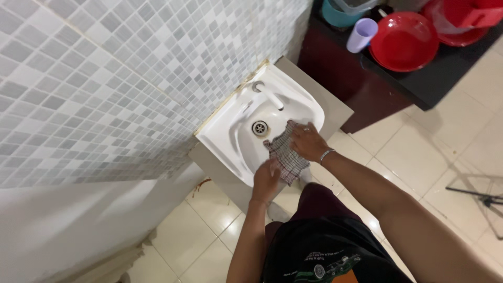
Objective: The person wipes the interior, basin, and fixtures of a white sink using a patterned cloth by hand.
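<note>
While both hands, left hand (266, 181) and right hand (308, 141), grip it closed, the checked cloth (284, 153) drapes over the glossy white basin (220, 137).

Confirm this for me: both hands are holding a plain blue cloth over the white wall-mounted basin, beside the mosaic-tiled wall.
One detail is wrong. In the head view, the cloth is checked in grey, white and dark red, not plain blue. The rest stands: the left hand and right hand both hold it over the white wall-mounted ceramic basin, beside the grey mosaic-tiled wall.
</note>
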